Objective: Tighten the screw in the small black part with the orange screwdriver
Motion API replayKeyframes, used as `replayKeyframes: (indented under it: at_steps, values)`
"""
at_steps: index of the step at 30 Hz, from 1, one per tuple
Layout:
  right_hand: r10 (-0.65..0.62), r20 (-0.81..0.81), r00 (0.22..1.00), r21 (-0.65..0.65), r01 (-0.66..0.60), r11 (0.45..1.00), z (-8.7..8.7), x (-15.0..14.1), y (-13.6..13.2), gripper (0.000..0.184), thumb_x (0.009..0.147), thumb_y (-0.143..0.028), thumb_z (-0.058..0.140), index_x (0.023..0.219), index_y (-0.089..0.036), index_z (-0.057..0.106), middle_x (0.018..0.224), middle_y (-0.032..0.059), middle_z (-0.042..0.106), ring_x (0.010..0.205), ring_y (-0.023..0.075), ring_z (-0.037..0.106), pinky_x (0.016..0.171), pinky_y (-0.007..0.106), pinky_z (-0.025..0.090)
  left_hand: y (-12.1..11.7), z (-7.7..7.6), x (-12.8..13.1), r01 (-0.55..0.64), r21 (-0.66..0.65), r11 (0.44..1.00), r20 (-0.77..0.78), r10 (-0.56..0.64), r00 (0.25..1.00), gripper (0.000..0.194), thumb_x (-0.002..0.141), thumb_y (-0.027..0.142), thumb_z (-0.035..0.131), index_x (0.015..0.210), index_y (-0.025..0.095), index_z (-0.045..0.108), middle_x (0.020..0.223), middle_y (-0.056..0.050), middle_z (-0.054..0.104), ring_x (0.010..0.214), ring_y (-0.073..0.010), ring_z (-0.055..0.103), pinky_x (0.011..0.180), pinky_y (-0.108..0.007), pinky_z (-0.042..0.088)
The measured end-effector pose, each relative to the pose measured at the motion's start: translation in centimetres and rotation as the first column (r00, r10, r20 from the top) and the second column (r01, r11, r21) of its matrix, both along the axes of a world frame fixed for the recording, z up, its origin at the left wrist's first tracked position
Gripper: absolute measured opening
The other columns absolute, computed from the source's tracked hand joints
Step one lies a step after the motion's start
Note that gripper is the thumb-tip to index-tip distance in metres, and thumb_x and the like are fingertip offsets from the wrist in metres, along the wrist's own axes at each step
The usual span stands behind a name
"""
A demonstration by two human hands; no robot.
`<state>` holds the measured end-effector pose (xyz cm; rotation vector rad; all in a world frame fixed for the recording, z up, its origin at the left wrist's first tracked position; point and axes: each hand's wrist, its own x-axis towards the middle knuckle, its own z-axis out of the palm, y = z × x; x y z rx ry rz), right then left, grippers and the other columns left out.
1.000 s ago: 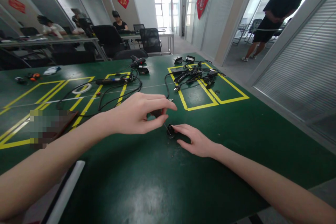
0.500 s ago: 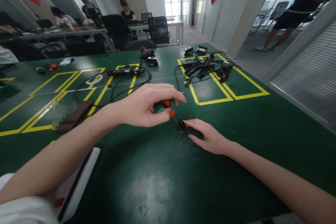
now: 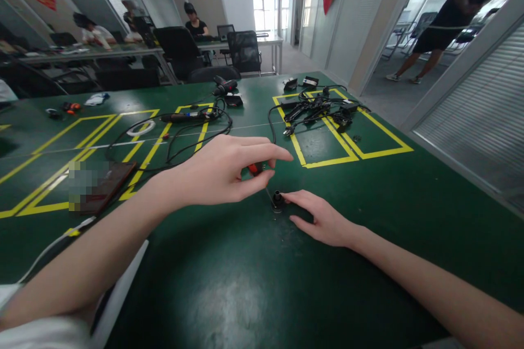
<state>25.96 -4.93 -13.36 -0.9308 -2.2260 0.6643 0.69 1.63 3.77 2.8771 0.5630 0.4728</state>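
Note:
My left hand (image 3: 223, 172) pinches a small screwdriver with a red handle (image 3: 254, 168), its thin shaft slanting down to a small black round part (image 3: 277, 200) on the green table (image 3: 254, 283). My right hand (image 3: 321, 219) rests on the table just right of that part, with thumb and forefinger closed against its side. The part stands upright on the mat between the two hands.
Black cables (image 3: 184, 131) and a black tool (image 3: 224, 87) lie beyond my left hand inside yellow tape boxes. A heap of black adapters and cords (image 3: 317, 112) fills the far right box. A dark flat object (image 3: 104, 185) lies at the left. People sit at desks behind; one stands at the right.
The view has shifted slightly, and my left hand has turned on the screwdriver so that less of the red handle shows. My right hand stays at the black part.

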Motion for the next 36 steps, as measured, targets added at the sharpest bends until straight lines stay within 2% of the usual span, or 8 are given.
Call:
replayKeyframes:
  at_steps: [5, 13, 17, 21, 25, 28, 31, 36]
  values:
    - [-0.002, -0.004, 1.000, 0.000, 0.002, 1.000, 0.0, -0.1, 0.0, 0.057, 0.094, -0.016, 0.060, 0.149, -0.024, 0.049, 0.139, 0.0131, 0.064, 0.126, 0.0282, 0.061, 0.109, 0.051, 0.052, -0.2, 0.6, -0.1, 0.047, -0.019, 0.999, -0.035, -0.048, 0.998, 0.040, 0.088, 0.015, 0.056, 0.126, 0.022, 0.068, 0.108, -0.008, 0.071, 0.095, -0.0197, 0.067, 0.082, -0.028, 0.052]
    - [-0.013, -0.011, 1.000, 0.005, 0.013, 1.000, 0.0, -0.2, 0.1, 0.056, 0.095, -0.017, 0.060, 0.150, -0.023, 0.048, 0.138, 0.0140, 0.064, 0.126, 0.0282, 0.062, 0.108, 0.051, 0.052, -0.3, 1.0, 0.9, -0.021, 0.000, 1.000, -0.101, 0.021, 0.995, 0.029, 0.095, 0.021, 0.056, 0.119, 0.024, 0.071, 0.097, -0.002, 0.076, 0.076, -0.0148, 0.068, 0.067, -0.024, 0.049]
    - [-0.008, -0.012, 1.000, 0.020, 0.008, 1.000, -0.1, -0.3, 0.2, 0.055, 0.094, -0.016, 0.060, 0.148, -0.021, 0.050, 0.137, 0.0147, 0.065, 0.126, 0.0281, 0.062, 0.108, 0.051, 0.052, -1.0, 2.2, 1.7, 0.008, 0.045, 0.999, -0.191, 0.000, 0.982, 0.028, 0.086, 0.017, 0.061, 0.110, 0.024, 0.073, 0.102, -0.004, 0.074, 0.094, -0.0213, 0.068, 0.082, -0.030, 0.051]
    - [-0.009, -0.025, 1.000, 0.038, 0.010, 0.999, -0.2, -0.3, 0.2, 0.054, 0.093, -0.016, 0.061, 0.146, -0.022, 0.052, 0.135, 0.0142, 0.065, 0.124, 0.0281, 0.062, 0.108, 0.051, 0.052, -1.5, 2.8, 2.4, 0.000, 0.050, 0.999, -0.233, 0.012, 0.972, 0.036, 0.085, 0.012, 0.060, 0.116, 0.024, 0.072, 0.115, -0.007, 0.071, 0.107, -0.0235, 0.066, 0.090, -0.032, 0.051]
    - [-0.012, -0.025, 1.000, 0.038, 0.013, 0.999, -0.4, -0.3, 0.3, 0.053, 0.093, -0.016, 0.061, 0.146, -0.022, 0.052, 0.135, 0.0139, 0.066, 0.123, 0.0284, 0.063, 0.106, 0.052, 0.053, -1.2, 2.4, 3.1, -0.055, 0.004, 0.998, -0.230, 0.054, 0.972, 0.033, 0.092, 0.014, 0.053, 0.118, 0.024, 0.072, 0.097, -0.004, 0.074, 0.085, -0.0184, 0.069, 0.074, -0.027, 0.049]
    - [-0.006, -0.017, 1.000, 0.037, 0.007, 0.999, -0.4, -0.2, 0.3, 0.053, 0.094, -0.016, 0.060, 0.146, -0.023, 0.052, 0.134, 0.0132, 0.066, 0.122, 0.0282, 0.063, 0.106, 0.051, 0.053, -1.2, 1.8, 3.6, -0.159, 0.087, 0.984, -0.183, 0.172, 0.968, 0.028, 0.092, 0.020, 0.056, 0.114, 0.023, 0.073, 0.085, -0.004, 0.074, 0.074, -0.0193, 0.067, 0.066, -0.028, 0.046]
    - [-0.013, -0.018, 1.000, 0.022, 0.013, 1.000, -0.4, -0.2, 0.4, 0.052, 0.094, -0.016, 0.060, 0.145, -0.022, 0.052, 0.131, 0.0125, 0.067, 0.120, 0.0276, 0.063, 0.105, 0.050, 0.053, -1.8, 1.5, 3.7, -0.254, 0.147, 0.956, -0.140, 0.274, 0.952, 0.023, 0.090, 0.027, 0.058, 0.106, 0.020, 0.074, 0.091, -0.007, 0.073, 0.082, -0.0226, 0.067, 0.074, -0.032, 0.047]
    - [-0.013, -0.030, 0.999, 0.017, 0.013, 1.000, -0.4, -0.2, 0.4, 0.052, 0.094, -0.017, 0.060, 0.145, -0.023, 0.053, 0.131, 0.0117, 0.067, 0.120, 0.0276, 0.064, 0.105, 0.051, 0.053, -2.8, 1.1, 3.0, -0.245, 0.055, 0.968, -0.073, 0.249, 0.966, 0.038, 0.084, 0.015, 0.056, 0.119, 0.020, 0.070, 0.115, -0.009, 0.066, 0.102, -0.0230, 0.064, 0.088, -0.034, 0.050]
